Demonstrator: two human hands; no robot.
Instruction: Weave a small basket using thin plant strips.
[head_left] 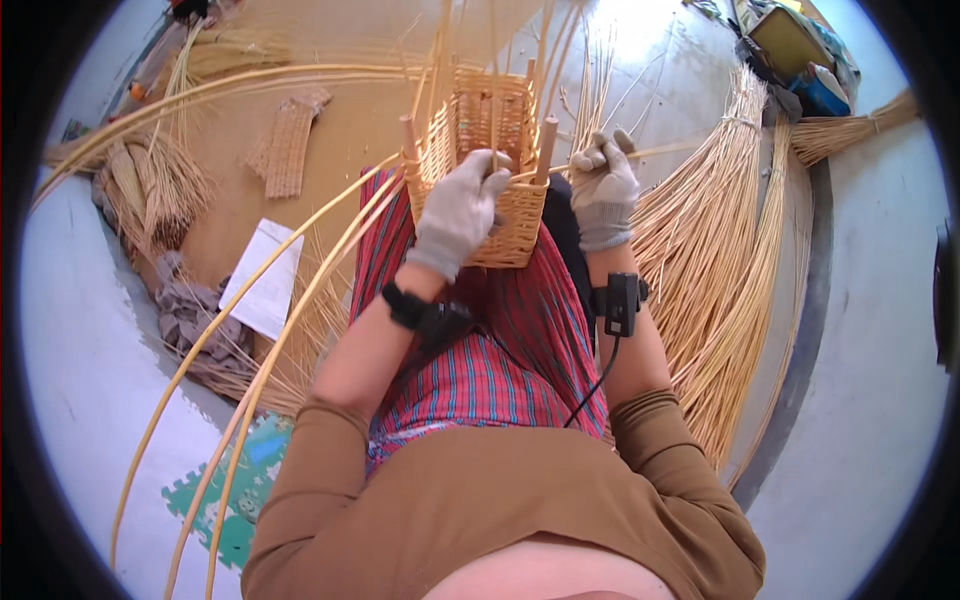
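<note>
A partly woven wicker basket [520,222] is propped at my lap, with wooden posts at its corners and wicker stakes rising from it. My left hand [462,208], in a grey-white knit glove, is closed at the near rim, pinching an upright wicker stake [494,125]. To the right of the basket, my right hand [606,190], gloved the same way, is raised with its fingers curled round a thin wicker strand [665,149]. That strand runs between the rim and the right side. Long wicker rods [255,385] bend away from the basket toward the lower left.
A big sheaf of wicker [715,260] lies on the floor at the right. More bundles [155,185] lie at the left, near a woven piece [287,150], a white sheet [262,275] and a grey cloth [200,325]. A green foam mat [245,480] is at the lower left.
</note>
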